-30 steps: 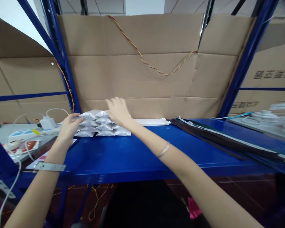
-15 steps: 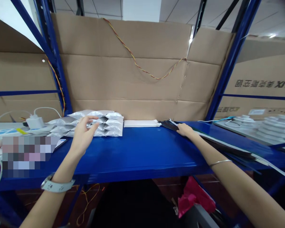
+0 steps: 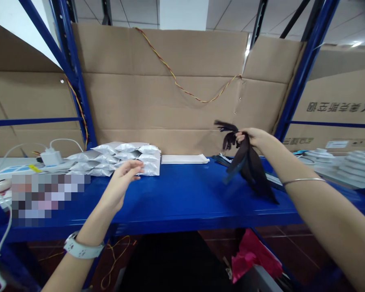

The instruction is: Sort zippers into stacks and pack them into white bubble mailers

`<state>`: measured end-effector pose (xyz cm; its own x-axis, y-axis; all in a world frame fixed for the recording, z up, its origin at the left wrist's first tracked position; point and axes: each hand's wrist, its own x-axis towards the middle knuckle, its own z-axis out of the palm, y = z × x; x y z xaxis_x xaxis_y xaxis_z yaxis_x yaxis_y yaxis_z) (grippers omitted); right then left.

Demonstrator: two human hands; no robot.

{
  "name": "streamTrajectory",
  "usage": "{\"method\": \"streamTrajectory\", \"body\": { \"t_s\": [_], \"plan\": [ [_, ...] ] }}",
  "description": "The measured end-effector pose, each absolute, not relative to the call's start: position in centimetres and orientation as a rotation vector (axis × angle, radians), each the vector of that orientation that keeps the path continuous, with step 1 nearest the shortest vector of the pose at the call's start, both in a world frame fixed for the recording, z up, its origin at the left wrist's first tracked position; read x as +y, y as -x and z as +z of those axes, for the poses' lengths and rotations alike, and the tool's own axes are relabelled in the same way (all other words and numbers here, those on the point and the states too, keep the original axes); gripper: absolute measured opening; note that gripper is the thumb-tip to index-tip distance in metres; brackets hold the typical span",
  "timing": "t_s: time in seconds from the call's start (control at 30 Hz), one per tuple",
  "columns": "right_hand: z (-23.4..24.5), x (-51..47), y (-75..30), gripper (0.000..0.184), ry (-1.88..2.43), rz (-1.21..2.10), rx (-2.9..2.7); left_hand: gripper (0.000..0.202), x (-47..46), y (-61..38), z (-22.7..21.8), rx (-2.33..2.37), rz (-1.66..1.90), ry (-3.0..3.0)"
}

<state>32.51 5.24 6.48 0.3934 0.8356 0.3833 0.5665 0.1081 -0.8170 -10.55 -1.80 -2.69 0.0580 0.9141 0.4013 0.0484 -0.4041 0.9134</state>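
My right hand (image 3: 246, 137) is closed around a bunched dark cloth strip with a fringed end (image 3: 251, 164), held up over the right part of the blue table (image 3: 176, 194). The fringe sticks out to the left of my fingers and the rest hangs down, partly blurred. More dark and pale strips (image 3: 275, 179) lie on the table beneath it. My left hand (image 3: 124, 180) hovers with fingers apart and slightly curled, holding nothing. Just behind it are stacked silvery packets (image 3: 149, 156). A flat white packet (image 3: 185, 159) lies between the stack and the strips.
Cardboard (image 3: 170, 101) closes off the back, with a twisted yellow-red wire across it. At left are a white charger (image 3: 50, 156), cables and a blurred-out patch. Stacked white discs (image 3: 357, 164) stand far right. Blue posts (image 3: 76, 81) frame the table. Pink material (image 3: 255, 255) sits below.
My right hand has lifted the dark fringed strip off the pile at the right. My left hand has moved right and slightly down, away from the left part of the packet stack.
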Motion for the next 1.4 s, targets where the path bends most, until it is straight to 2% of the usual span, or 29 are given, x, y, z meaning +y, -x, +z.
{"method": "streamTrajectory", "body": {
  "t_s": [0.13,0.33,0.5,0.67,0.77,0.8,0.9,0.97,1.03,1.13,1.23,1.3,1.4],
  "plan": [
    [6.3,2.9,-27.4,0.033,1.428,0.692,-1.391,0.029,-3.0,7.1,-4.1,0.681,1.097,-1.356],
    [-3.1,-4.0,-16.3,0.013,1.302,1.049,-1.551,0.041,-4.4,1.0,-6.2,0.584,0.964,-1.069],
    [-7.5,-9.1,-11.2,0.012,1.128,0.804,-1.824,0.032,-5.6,0.7,-6.9,0.609,1.115,-0.983],
    [-6.3,-10.7,-10.9,0.023,1.145,0.533,-2.007,0.024,-6.5,2.6,-5.9,0.595,1.270,-1.046],
    [-5.1,-10.4,-11.9,0.038,1.225,0.264,-1.902,0.022,-7.1,3.0,-5.1,0.592,1.285,-1.106],
    [-4.9,-10.2,-12.2,0.038,1.220,0.244,-1.829,0.022,-7.4,3.0,-4.9,0.593,1.275,-1.139],
    [-4.6,-9.4,-12.7,0.028,1.052,0.500,-1.691,0.022,-8.1,2.5,-4.8,0.570,1.178,-1.254],
    [-4.9,-8.8,-12.8,0.031,0.932,0.761,-1.648,0.022,-8.4,2.1,-5.1,0.540,1.067,-1.301],
    [-5.4,-8.2,-12.8,0.036,0.909,0.885,-1.592,0.024,-8.5,1.8,-5.5,0.524,0.985,-1.320],
    [-5.9,-7.5,-13.3,0.043,1.027,0.695,-1.549,0.029,-8.3,1.5,-6.1,0.527,0.974,-1.329],
    [-5.5,-6.7,-14.9,0.038,1.076,0.450,-1.439,0.031,-7.7,1.5,-6.4,0.569,1.030,-1.326],
    [-4.9,-6.3,-16.1,0.035,0.968,0.515,-1.279,0.031,-7.5,1.6,-6.4,0.597,1.059,-1.315],
    [-4.3,-6.0,-17.1,0.030,0.767,0.891,-1.123,0.033,-7.4,1.6,-6.4,0.601,1.046,-1.321]
  ]
}}
